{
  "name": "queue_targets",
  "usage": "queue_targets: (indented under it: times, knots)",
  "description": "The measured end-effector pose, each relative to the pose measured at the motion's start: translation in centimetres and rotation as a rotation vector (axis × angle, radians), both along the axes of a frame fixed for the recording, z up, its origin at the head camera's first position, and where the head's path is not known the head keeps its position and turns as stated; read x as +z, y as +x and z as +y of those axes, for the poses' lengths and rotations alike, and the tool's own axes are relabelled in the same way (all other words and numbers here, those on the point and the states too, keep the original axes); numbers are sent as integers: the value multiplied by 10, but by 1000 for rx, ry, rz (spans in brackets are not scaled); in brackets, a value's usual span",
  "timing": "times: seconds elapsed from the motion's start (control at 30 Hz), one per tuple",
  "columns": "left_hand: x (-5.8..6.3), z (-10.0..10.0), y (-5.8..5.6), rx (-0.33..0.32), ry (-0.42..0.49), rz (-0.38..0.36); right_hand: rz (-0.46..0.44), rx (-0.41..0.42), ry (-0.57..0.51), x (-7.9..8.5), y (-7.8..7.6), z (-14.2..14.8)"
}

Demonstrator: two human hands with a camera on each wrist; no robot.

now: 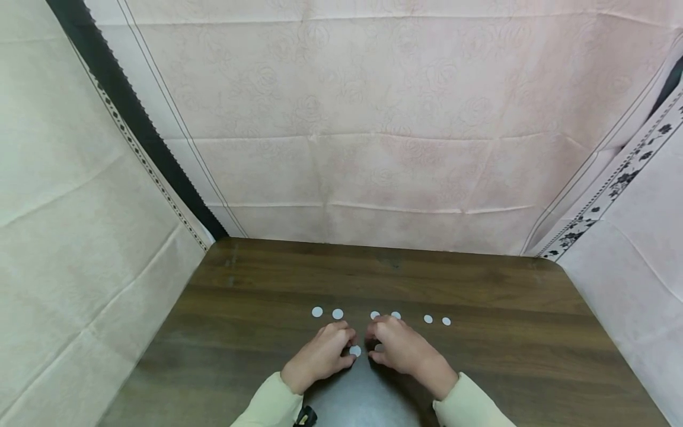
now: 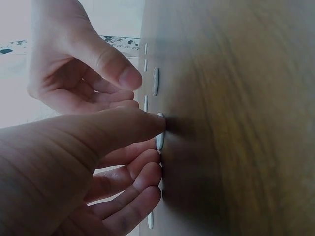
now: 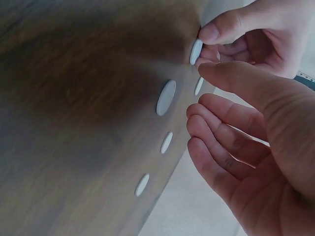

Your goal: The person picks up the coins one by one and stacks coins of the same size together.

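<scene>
Two small white discs lie on the brown wooden table, nearer to the person than a row of others. My left hand (image 1: 324, 350) has its thumb and fingertips at opposite edges of one white disc (image 1: 355, 351), pinching it at the table surface. In the left wrist view that disc (image 2: 160, 132) is partly covered by the thumb. Beside it, my right hand (image 1: 402, 350) hovers with loosely bent fingers around the second near disc (image 3: 166, 98). A gap shows between that disc and the right thumb (image 3: 231, 76), and nothing is held there.
Behind the hands runs a row of white discs in pairs: a left pair (image 1: 317, 312), a middle pair (image 1: 396, 315) partly hidden by the right hand, and a right pair (image 1: 428, 319). Pale cloth (image 1: 373, 148) hangs behind and on both sides of the table (image 1: 267, 267).
</scene>
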State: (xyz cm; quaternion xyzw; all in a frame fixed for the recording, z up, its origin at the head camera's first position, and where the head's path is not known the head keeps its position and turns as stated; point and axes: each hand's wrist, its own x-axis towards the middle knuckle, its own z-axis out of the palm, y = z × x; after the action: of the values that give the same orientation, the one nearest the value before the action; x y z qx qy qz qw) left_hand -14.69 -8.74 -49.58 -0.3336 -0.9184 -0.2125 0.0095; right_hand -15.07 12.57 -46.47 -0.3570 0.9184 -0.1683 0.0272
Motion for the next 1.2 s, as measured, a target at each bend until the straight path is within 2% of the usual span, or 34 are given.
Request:
queue_targets:
  times: [0.17, 0.57, 0.8, 1.2]
  knots:
    - [-1, 0, 0, 5, 13, -5, -22, -18, 11, 3, 0, 7]
    - [0, 0, 0, -3, 40, 17, 23, -13, -19, -3, 1, 20]
    - [0, 0, 0, 1, 44, -1, 28, -8, -30, -8, 1, 22]
    - [-1, 0, -1, 1, 39, 3, 16, 55, -16, -12, -6, 23]
